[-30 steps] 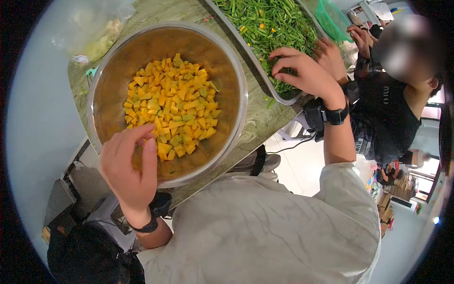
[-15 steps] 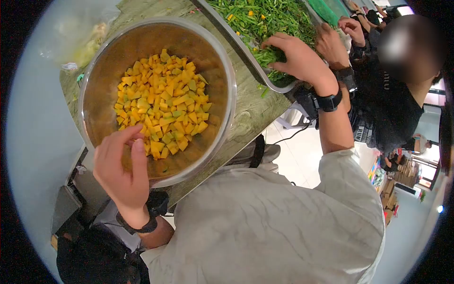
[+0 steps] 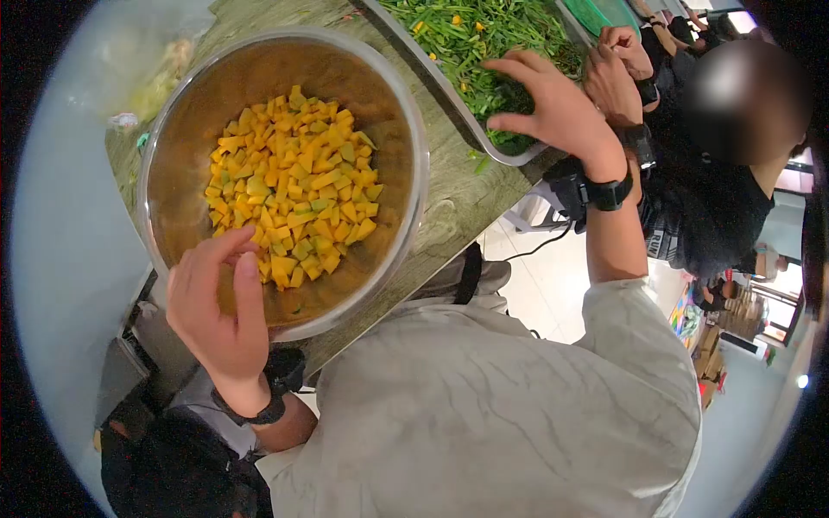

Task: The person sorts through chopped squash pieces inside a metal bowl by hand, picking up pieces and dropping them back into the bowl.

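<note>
A large metal bowl (image 3: 413,112) holds diced yellow-orange pumpkin pieces (image 3: 294,186), some with greenish skin. My left hand (image 3: 216,306) hovers over the bowl's near-left rim, its fingers loosely curled and the thumb slightly apart. I see nothing held in it, though its fingertips are partly hidden. Over the corner of a metal tray (image 3: 432,73), my right hand (image 3: 561,108) is open, with thumb and fingers spread. Chopped greens (image 3: 492,43) with a few orange bits fill that tray, and a darker green clump lies beneath my right hand.
Both containers stand on a wood-grain table (image 3: 458,186). At the right, a person in a black shirt (image 3: 708,207) has both hands (image 3: 617,73) beside the tray. A green container (image 3: 587,13) sits beyond it. A clear plastic bag (image 3: 160,78) lies at the far left.
My right hand has shifted slightly right, with its fingers still spread. The other person's hands have come together. My left hand has hardly moved over the bowl.
</note>
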Demonstrator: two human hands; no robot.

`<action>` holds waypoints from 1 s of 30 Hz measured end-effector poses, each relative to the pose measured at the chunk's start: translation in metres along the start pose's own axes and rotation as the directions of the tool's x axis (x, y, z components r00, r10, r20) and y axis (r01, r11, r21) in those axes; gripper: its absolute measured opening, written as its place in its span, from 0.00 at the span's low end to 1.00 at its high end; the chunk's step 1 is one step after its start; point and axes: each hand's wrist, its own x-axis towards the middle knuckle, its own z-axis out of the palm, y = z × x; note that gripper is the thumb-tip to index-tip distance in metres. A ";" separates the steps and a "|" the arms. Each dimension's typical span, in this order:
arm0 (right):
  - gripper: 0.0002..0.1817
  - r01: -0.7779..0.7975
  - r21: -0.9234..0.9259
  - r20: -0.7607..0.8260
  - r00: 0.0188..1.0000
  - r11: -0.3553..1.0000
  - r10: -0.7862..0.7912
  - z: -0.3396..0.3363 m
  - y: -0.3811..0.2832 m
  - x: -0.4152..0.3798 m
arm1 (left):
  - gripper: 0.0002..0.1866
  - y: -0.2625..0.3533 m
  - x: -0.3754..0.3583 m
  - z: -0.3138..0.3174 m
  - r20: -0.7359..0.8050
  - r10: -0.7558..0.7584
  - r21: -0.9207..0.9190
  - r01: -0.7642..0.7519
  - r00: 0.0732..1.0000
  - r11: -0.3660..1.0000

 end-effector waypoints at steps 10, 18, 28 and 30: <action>0.17 0.090 0.067 0.115 0.989 0.994 -0.097 -0.015 0.028 0.036 | 0.09 -0.001 0.001 0.000 -0.011 -0.002 -0.020 0.002 1.000 1.000; 0.17 -0.080 -0.183 -0.001 0.997 0.980 0.082 -0.066 0.095 0.165 | 0.10 0.006 0.000 -0.008 0.059 -0.061 0.032 0.060 0.996 0.998; 0.26 -0.193 -0.301 0.144 0.959 0.934 0.245 -0.040 0.036 0.132 | 0.10 0.004 -0.002 -0.008 0.054 -0.046 0.052 0.043 0.997 0.998; 0.27 -0.018 -0.103 0.106 0.994 0.995 0.028 -0.005 0.037 0.102 | 0.10 0.003 -0.003 -0.009 0.061 -0.038 0.050 0.035 0.997 0.998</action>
